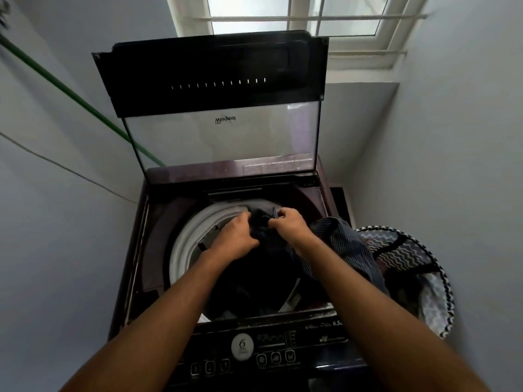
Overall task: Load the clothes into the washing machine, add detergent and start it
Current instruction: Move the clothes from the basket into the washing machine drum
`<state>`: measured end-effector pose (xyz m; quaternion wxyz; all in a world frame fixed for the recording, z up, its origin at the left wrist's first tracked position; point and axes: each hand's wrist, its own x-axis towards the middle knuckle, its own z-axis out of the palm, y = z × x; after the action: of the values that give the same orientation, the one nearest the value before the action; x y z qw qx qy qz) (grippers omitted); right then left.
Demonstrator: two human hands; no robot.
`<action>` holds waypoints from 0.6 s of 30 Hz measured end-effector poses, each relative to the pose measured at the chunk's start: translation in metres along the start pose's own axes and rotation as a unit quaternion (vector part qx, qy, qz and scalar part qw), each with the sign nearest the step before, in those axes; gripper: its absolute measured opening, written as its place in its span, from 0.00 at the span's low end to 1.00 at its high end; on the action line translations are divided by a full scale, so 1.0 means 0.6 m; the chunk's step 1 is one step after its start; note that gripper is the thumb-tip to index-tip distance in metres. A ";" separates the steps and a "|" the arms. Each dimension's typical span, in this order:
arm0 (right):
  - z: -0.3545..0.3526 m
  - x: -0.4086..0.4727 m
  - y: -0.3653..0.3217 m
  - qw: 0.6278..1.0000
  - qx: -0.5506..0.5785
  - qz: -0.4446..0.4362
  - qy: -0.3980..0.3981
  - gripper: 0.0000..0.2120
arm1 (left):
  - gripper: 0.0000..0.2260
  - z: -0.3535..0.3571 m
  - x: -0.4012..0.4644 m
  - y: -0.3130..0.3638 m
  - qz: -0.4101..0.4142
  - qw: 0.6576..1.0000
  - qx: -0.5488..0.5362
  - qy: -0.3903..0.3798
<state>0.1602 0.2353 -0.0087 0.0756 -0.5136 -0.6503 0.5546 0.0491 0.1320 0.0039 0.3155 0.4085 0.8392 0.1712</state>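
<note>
The head view looks down into a top-loading washing machine (226,321) whose lid (215,103) stands raised against the wall below a window (305,15). Both arms reach over the control panel (254,355) to the far side of the drum (186,239). The left hand (236,236) and the right hand (288,223) each have their grip closed on a bunch of dark clothes (261,222) held over the drum opening. More dark laundry lies inside the drum. A striped garment (345,244) drapes from the right forearm toward a laundry basket (410,250) with a zigzag pattern, just beside the machine's right side.
</note>
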 end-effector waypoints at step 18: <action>-0.221 -0.033 0.111 0.970 -0.237 0.019 0.045 0.43 | 0.34 0.145 0.022 0.202 0.246 0.964 0.067 -0.077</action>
<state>0.2970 0.2963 -0.0033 -0.0300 -0.5532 -0.7496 0.3622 0.1708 0.2187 0.0002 0.2986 0.6349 0.6955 0.1550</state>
